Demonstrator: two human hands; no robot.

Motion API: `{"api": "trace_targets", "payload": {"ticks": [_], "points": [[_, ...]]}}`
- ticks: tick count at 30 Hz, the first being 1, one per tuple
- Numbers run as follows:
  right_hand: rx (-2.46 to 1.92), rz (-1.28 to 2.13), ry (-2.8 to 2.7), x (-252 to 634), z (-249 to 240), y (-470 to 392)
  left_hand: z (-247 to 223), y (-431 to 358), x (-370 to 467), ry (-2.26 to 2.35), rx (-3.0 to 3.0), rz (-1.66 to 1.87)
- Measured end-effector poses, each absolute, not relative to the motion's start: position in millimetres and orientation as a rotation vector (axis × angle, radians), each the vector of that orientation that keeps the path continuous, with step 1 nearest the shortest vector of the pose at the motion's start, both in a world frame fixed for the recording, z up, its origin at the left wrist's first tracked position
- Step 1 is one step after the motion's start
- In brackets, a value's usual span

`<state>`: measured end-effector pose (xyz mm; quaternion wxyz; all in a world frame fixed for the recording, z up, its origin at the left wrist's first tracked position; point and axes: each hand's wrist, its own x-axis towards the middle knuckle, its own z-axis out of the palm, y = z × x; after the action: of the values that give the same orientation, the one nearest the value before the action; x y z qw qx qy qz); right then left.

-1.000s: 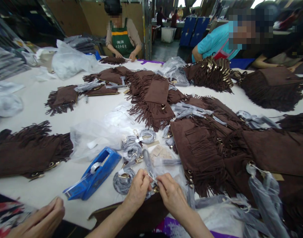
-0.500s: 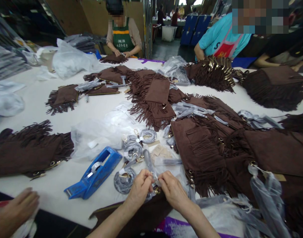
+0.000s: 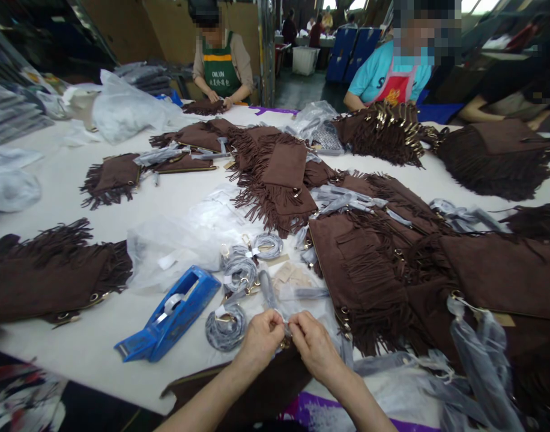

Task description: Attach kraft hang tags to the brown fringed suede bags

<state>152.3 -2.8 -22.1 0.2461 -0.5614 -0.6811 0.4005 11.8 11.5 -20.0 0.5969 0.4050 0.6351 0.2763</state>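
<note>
A grey strap in clear plastic wrap (image 3: 267, 289) runs down to the fingertips of both hands. My left hand (image 3: 262, 337) pinches at its lower end, thumb against curled forefinger. My right hand (image 3: 314, 342) pinches close beside it, the fingertips almost meeting. The exact bit between the fingers is small and partly hidden. Under my wrists lies a dark brown bag (image 3: 243, 390) with a zip edge; gold hardware (image 3: 284, 343) shows just below the fingers. Coiled straps in plastic (image 3: 225, 327) with gold clips rest left of my hands.
A blue tape dispenser (image 3: 169, 315) stands at left. Brown fringed bags (image 3: 360, 276) are heaped at right and centre, another bag (image 3: 54, 276) at far left. Plastic sheeting (image 3: 176, 240) covers mid-table. Co-workers sit across the table, one in a green apron (image 3: 221, 69).
My hands stay nearly in place, the fingertips drawn slightly closer. A neighbour's hand at lower left has withdrawn from view. The person in blue across the table has shifted left and straightened.
</note>
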Motion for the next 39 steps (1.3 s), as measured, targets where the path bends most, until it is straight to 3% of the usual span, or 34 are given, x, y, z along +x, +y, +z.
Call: {"api": "trace_targets", "payload": {"ticks": [11,24,28,34,39], "points": [[-1.594,1.149,-1.771,174.2,-26.6,-15.6,-8.9,16.5,7.5,1.224,0.685,0.655],[-1.652,1.320,-1.488,173.5,-46.1,-32.3,-12.0,19.0,7.0,1.281,0.712,0.669],[-1.602,1.488,-1.263,170.9,-44.0,-35.3,-12.1,19.2,7.9,1.306,0.725,0.673],[-1.404,1.997,-0.651,170.8,-36.5,-38.7,-9.2,18.4,5.1,1.292,0.764,0.687],[-1.280,2.053,-0.238,164.9,-18.8,-27.0,-3.6,9.1,-3.1,1.265,0.903,0.728]]}}
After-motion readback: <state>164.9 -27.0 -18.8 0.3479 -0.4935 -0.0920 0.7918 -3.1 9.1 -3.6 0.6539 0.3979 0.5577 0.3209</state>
